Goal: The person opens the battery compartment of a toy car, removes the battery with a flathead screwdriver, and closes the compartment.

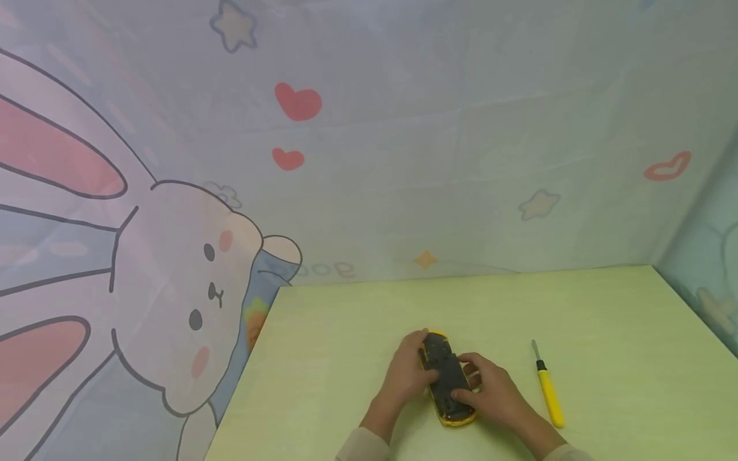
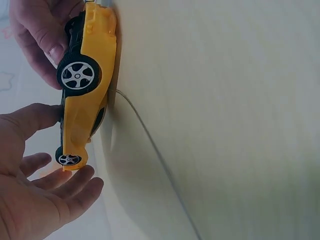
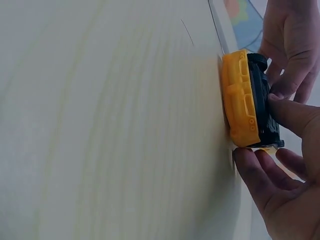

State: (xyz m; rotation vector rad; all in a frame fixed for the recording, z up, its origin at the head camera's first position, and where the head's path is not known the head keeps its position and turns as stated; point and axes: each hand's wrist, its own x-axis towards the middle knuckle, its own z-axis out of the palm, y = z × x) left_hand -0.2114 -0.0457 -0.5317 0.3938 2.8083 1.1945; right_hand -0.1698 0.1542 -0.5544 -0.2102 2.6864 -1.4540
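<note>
A yellow toy car [image 1: 446, 378] lies upside down on the table, its black underside facing up. In the left wrist view its yellow side [image 2: 82, 112] shows two black wheels with silver rims. My left hand [image 1: 405, 372] holds it by the far left side, thumb on the underside and fingers around the far end. From the right, my right hand [image 1: 496, 392] grips the car, its thumb pressed on the underside and its fingers along the edge. One end of the yellow body [image 3: 241, 97] faces the right wrist camera.
A screwdriver [image 1: 550, 394] with a yellow handle lies to the right of my right hand, its tip pointing away. The pale green table [image 1: 346, 320] ends at a backdrop cloth [image 1: 403, 192] printed with a rabbit, hearts and stars.
</note>
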